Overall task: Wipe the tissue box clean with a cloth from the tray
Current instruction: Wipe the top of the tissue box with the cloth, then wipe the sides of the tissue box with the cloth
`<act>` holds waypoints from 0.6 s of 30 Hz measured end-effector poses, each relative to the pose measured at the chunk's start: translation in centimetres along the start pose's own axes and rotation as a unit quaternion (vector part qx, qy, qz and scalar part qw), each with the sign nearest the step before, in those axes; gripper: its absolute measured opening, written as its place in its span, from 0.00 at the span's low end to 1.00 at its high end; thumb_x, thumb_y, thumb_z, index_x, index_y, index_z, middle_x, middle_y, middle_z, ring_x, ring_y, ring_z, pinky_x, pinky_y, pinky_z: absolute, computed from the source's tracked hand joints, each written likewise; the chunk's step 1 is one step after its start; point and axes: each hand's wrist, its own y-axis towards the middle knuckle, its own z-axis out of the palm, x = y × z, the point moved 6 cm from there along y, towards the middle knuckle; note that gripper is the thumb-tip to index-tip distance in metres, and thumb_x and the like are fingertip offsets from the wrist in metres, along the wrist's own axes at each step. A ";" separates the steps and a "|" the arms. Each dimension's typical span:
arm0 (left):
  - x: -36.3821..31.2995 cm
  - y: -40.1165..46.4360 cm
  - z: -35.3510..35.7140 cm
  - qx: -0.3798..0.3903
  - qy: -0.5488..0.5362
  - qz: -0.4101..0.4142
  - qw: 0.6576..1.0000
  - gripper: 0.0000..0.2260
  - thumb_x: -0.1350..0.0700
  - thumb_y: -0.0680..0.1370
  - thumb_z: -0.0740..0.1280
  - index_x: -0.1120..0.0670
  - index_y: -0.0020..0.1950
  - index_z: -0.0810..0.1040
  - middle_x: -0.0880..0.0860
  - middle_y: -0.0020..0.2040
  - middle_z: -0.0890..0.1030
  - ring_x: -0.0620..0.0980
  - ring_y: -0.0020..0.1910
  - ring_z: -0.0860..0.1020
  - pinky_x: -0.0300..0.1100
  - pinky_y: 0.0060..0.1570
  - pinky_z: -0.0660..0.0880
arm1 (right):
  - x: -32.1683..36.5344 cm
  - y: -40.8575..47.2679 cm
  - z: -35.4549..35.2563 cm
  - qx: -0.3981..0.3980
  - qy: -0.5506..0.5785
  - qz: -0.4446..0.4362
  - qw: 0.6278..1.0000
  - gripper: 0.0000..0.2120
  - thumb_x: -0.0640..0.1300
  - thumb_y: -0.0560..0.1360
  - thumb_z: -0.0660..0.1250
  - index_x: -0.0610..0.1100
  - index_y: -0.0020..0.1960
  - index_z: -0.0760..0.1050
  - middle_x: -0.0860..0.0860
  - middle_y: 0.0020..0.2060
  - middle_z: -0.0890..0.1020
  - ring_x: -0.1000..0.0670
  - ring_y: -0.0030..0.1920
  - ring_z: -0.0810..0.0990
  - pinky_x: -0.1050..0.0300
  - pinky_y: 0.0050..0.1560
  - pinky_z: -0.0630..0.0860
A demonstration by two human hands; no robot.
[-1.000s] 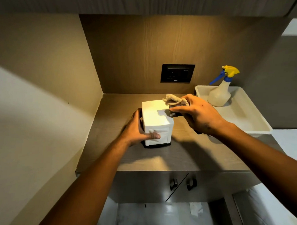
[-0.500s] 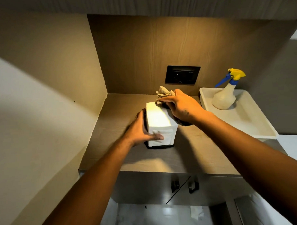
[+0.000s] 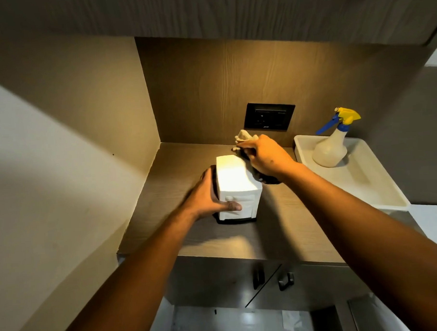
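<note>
A white tissue box (image 3: pixel 234 179) with a dark base stands upright on the wooden counter (image 3: pixel 285 227). My left hand (image 3: pixel 209 198) grips its left side, thumb across the front face. My right hand (image 3: pixel 264 155) is closed on a crumpled beige cloth (image 3: pixel 243 136) and sits at the box's far right top corner, covering the box's right side there. The white tray (image 3: pixel 373 183) lies at the counter's right end.
A spray bottle (image 3: pixel 333 145) with a yellow and blue trigger stands in the tray's far corner. A black wall socket (image 3: pixel 269 116) is on the back panel. A side wall closes the left, an overhead cabinet hangs above, cupboard doors (image 3: pixel 267 280) sit below.
My right hand has slid the cloth from the front part of the box top to its far right corner. My left hand keeps its hold on the box.
</note>
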 end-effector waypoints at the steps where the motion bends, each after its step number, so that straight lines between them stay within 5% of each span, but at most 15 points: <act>1: -0.2 -0.1 0.0 0.001 0.000 0.000 1.000 0.60 0.33 0.53 0.85 0.39 0.78 0.57 0.47 0.77 0.70 0.51 0.75 0.70 0.62 0.70 0.74 | -1.3 -0.6 -0.3 -0.009 0.050 0.036 0.998 0.16 0.46 0.82 0.57 0.52 0.67 0.75 0.42 0.60 0.78 0.46 0.50 0.77 0.58 0.50 0.72; 3: -0.3 -0.3 -0.2 0.000 0.008 -0.005 1.000 0.61 0.33 0.53 0.85 0.41 0.79 0.57 0.47 0.78 0.68 0.52 0.76 0.69 0.63 0.70 0.73 | -4.0 -3.0 -0.6 -0.041 0.174 0.114 0.977 0.17 0.46 0.82 0.57 0.50 0.69 0.73 0.44 0.66 0.76 0.45 0.59 0.76 0.58 0.56 0.68; 7: -2.0 -0.6 -0.9 -0.043 0.054 -0.004 0.998 0.65 0.29 0.56 0.80 0.43 0.83 0.47 0.49 0.84 0.56 0.57 0.81 0.60 0.64 0.76 0.65 | -8.6 -9.9 2.5 -0.110 0.347 0.252 0.897 0.17 0.46 0.81 0.59 0.52 0.70 0.71 0.44 0.68 0.74 0.45 0.62 0.74 0.50 0.61 0.72; 9: -4.3 -0.4 -1.2 -0.085 0.084 0.010 0.993 0.56 0.27 0.66 0.72 0.45 0.84 0.46 0.49 0.85 0.51 0.56 0.83 0.54 0.62 0.78 0.59 | -9.2 -12.8 5.1 -0.120 0.380 0.298 0.867 0.17 0.48 0.81 0.59 0.55 0.69 0.71 0.46 0.69 0.73 0.43 0.63 0.74 0.43 0.63 0.74; 12: -7.8 0.8 -0.2 -0.095 0.201 0.020 0.975 0.39 0.34 0.82 0.59 0.52 0.85 0.48 0.52 0.86 0.48 0.53 0.84 0.47 0.58 0.81 0.47 | -7.9 -15.4 8.1 -0.141 0.459 0.330 0.812 0.17 0.47 0.81 0.59 0.55 0.69 0.71 0.53 0.63 0.74 0.46 0.59 0.75 0.46 0.60 0.76; 18: -7.8 2.1 1.2 -0.015 0.339 0.024 0.940 0.33 0.39 0.86 0.50 0.57 0.85 0.50 0.55 0.86 0.49 0.54 0.85 0.45 0.51 0.80 0.45 | -4.8 -17.6 12.6 -0.141 0.527 0.292 0.786 0.16 0.47 0.80 0.62 0.55 0.67 0.74 0.54 0.63 0.77 0.50 0.63 0.76 0.50 0.66 0.73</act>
